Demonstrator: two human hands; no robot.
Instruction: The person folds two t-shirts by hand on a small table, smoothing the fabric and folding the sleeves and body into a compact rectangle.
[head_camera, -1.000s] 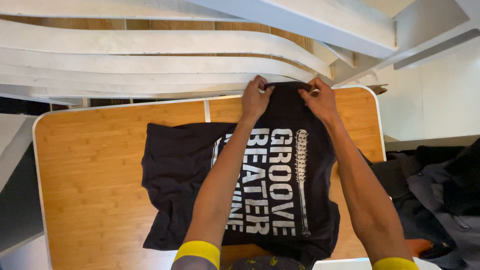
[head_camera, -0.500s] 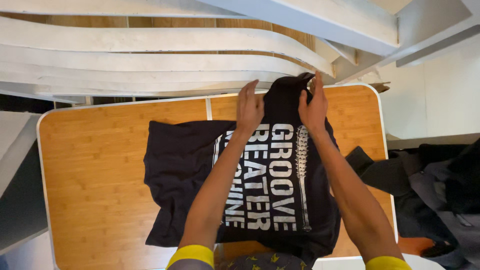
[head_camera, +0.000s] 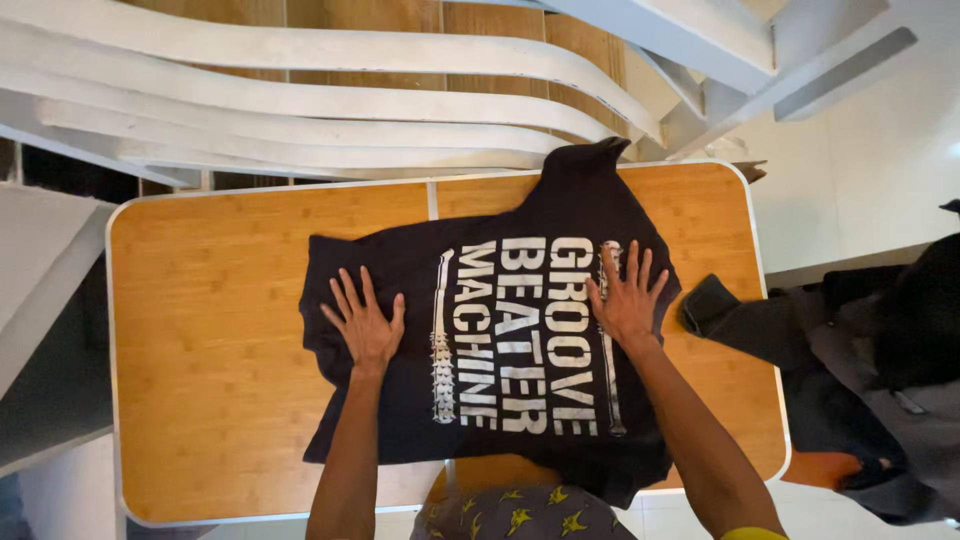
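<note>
Both hands flat, fingers spread, gripping nothing: left hand (head_camera: 364, 322) on the plain half of the black cotton T-shirt with white block print (head_camera: 520, 340), right hand (head_camera: 627, 297) on the printed half (palms down, likely pressing it smooth). Shirt lies spread on the wood-topped folding surface (head_camera: 210, 350); beyond, white curved slats (head_camera: 300, 110).

— Where are your hands?

— Both lie flat on the black T-shirt (head_camera: 520, 330), fingers spread. My left hand (head_camera: 365, 322) presses its plain left part; my right hand (head_camera: 627, 297) rests on the white print near its right edge.

— And round the shirt?

— It's spread on the wooden table (head_camera: 210, 350). Dark clothes (head_camera: 800, 340) sit just right of it, white slats (head_camera: 300, 100) beyond.
</note>
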